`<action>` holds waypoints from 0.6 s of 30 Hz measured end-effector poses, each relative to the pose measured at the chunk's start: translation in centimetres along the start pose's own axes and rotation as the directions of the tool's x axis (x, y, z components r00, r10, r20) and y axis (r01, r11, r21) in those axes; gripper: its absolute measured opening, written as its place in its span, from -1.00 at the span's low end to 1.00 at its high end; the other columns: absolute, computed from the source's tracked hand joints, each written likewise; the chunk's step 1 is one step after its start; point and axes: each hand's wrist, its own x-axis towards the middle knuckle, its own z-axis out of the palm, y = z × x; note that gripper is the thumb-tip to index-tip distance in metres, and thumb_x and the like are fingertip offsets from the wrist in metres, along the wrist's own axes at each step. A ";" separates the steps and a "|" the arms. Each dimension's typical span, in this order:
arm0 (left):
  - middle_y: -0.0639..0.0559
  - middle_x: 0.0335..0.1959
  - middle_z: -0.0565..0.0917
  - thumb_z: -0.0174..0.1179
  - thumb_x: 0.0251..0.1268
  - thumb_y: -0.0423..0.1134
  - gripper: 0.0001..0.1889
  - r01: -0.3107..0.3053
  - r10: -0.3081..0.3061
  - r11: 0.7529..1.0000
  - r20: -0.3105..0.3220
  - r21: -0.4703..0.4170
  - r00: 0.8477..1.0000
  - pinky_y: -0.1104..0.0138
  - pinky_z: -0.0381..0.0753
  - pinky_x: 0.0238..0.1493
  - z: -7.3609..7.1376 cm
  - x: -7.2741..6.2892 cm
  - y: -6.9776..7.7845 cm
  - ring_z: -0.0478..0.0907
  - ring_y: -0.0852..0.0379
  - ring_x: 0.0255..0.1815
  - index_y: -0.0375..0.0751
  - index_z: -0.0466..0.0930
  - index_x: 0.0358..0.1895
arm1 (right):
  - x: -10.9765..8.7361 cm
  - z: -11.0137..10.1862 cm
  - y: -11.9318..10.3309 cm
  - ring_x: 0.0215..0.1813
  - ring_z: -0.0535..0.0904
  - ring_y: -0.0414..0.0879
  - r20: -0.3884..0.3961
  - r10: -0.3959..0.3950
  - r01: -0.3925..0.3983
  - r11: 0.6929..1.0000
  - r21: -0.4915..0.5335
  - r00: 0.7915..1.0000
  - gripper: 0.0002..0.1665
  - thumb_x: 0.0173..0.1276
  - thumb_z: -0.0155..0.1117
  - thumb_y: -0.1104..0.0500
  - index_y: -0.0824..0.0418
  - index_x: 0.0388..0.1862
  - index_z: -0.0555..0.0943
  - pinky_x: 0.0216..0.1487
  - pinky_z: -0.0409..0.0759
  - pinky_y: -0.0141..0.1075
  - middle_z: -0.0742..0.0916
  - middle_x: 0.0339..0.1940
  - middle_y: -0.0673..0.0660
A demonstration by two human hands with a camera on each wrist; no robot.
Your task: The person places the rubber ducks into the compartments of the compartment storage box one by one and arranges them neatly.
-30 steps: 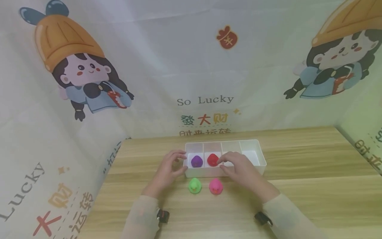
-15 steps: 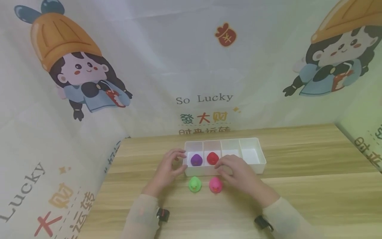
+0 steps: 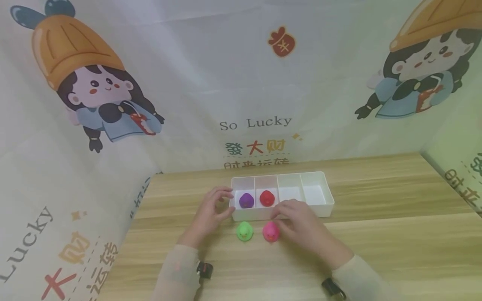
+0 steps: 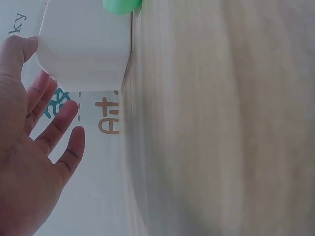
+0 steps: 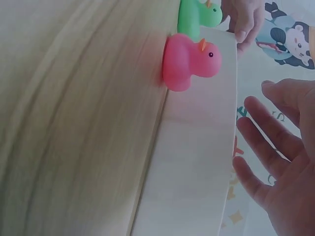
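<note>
Seen from above, a person's two bare hands are at a white tray (image 3: 246,215) with four compartments on a wooden table (image 3: 241,271). The right hand (image 3: 301,221) has just drawn back from the red duck (image 3: 267,198) to above the tray's front edge, near the pink duck (image 3: 269,233). Its fingers are loosely bent and hold nothing, so the red duck appears to have been released in its compartment. The left hand (image 3: 211,212) stays at the tray's left end, fingers relaxed and spread, thumb at the front corner, seemingly steadying it rather than gripping.

There are four toy ducks, one of each colour. Two are inside the tray: the purple duck (image 3: 246,201) in the leftmost compartment, the red in the second. Two sit upright on the table in front of the tray: the green duck (image 3: 244,232) on the left, the pink on the right.
</note>
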 end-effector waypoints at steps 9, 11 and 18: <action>0.13 0.11 0.35 0.26 0.03 -0.17 -0.67 -0.022 0.022 1.000 0.002 0.001 1.000 0.13 0.42 -0.06 -0.2 0.0 -0.1 0.39 -0.01 -0.08 -0.08 0.44 -0.11 | -0.2 0.4 -0.4 -0.13 0.45 -0.25 0.013 0.005 -0.005 0.999 -0.041 1.000 -0.79 0.03 0.29 0.21 0.01 -0.31 0.57 -0.07 0.42 -0.31 0.60 -0.25 -0.16; 0.13 0.11 0.35 0.25 0.04 -0.16 -0.67 -0.024 0.024 1.000 0.004 -0.001 1.000 0.13 0.42 -0.06 -0.2 0.0 -0.1 0.39 -0.01 -0.07 -0.08 0.44 -0.11 | -0.2 0.5 -0.5 -0.14 0.45 -0.27 0.022 0.019 -0.018 0.998 -0.054 1.000 -0.78 0.01 0.31 0.20 0.00 -0.31 0.57 -0.09 0.43 -0.31 0.59 -0.26 -0.18; 0.10 0.11 0.35 0.25 0.05 -0.18 -0.67 -0.040 0.040 0.999 0.002 -0.019 0.999 0.09 0.41 -0.06 -0.1 0.0 -0.1 0.37 -0.05 -0.06 -0.15 0.44 -0.11 | -0.3 1.0 -0.7 -0.11 0.45 -0.25 0.087 0.040 -0.035 0.998 -0.057 0.995 -0.71 -0.02 0.37 0.10 -0.04 -0.26 0.56 -0.05 0.40 -0.26 0.59 -0.20 -0.19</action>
